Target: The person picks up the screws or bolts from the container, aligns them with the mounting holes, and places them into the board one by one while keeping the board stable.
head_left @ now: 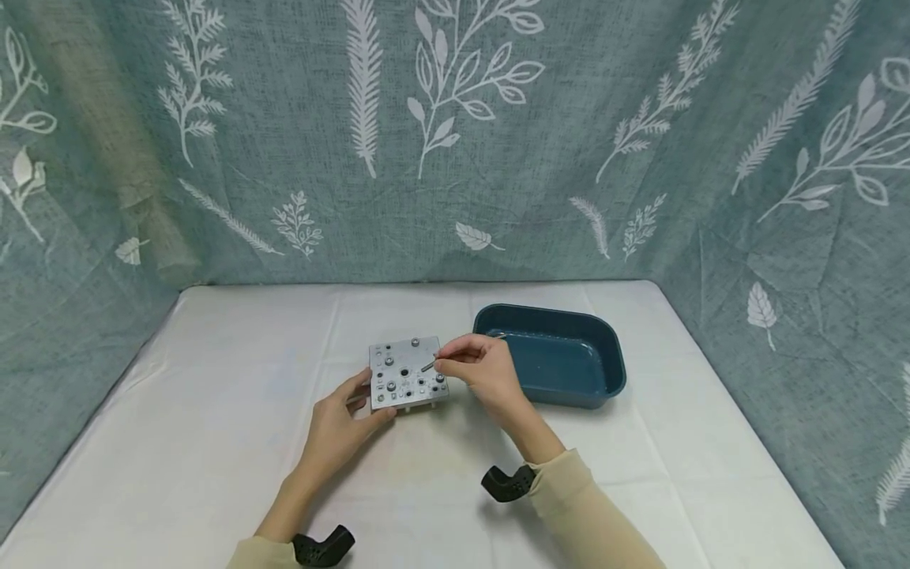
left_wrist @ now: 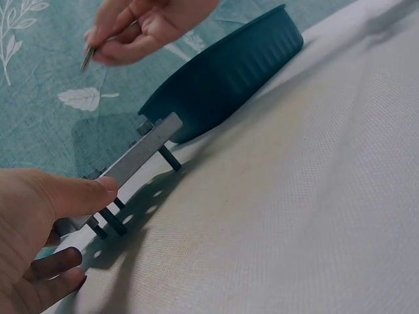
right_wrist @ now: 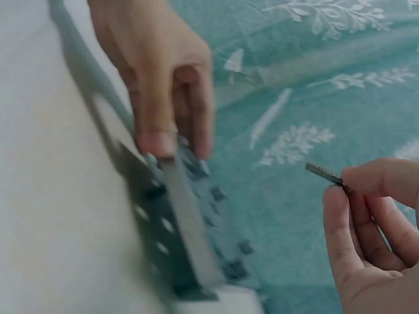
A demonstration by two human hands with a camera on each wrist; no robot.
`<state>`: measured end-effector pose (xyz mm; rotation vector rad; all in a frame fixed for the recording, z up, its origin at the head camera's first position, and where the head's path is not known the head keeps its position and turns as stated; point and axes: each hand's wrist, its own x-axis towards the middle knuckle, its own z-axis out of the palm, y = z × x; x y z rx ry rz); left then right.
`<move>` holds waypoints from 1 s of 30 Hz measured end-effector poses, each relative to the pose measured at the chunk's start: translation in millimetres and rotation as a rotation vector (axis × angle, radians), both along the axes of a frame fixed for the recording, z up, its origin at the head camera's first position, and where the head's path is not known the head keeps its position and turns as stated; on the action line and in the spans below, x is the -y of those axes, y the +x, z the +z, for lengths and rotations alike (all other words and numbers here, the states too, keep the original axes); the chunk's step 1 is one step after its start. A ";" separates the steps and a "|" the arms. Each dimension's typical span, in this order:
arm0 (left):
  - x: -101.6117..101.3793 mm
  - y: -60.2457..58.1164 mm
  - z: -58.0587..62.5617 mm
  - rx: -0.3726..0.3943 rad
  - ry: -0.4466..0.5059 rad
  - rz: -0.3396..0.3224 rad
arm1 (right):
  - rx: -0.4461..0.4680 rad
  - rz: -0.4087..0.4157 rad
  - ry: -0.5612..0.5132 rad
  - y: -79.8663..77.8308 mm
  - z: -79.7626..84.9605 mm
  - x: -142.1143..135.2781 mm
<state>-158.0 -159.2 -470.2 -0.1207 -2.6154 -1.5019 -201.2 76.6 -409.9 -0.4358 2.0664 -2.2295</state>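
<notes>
In what seems a fitting step, our left hand grips the drilled metal plate left of the teal tub while our right hand pinches a slim metal pin above it, probably needing careful upright alignment next.

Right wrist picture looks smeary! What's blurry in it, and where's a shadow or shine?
Right wrist: the metal plate and left hand are smeared, the small metal piece and right hand sharper; left wrist: the plate's shadow, with pale spots, falls on the white cloth; head: clearer, with faint shine inside the teal tray.
</notes>
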 end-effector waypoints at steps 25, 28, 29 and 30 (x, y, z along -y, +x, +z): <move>-1.0 0.7 1.6 -0.031 -0.006 0.003 | -0.019 -0.126 0.201 6.0 -40.6 35.4; -1.2 0.4 1.8 -0.041 -0.007 0.008 | -0.031 -0.137 0.220 5.1 -41.9 37.3; -1.3 0.5 1.7 -0.044 -0.008 0.007 | -0.033 -0.141 0.225 5.6 -41.5 37.8; -1.5 0.6 1.6 -0.045 -0.008 0.007 | -0.033 -0.145 0.234 5.6 -41.6 38.2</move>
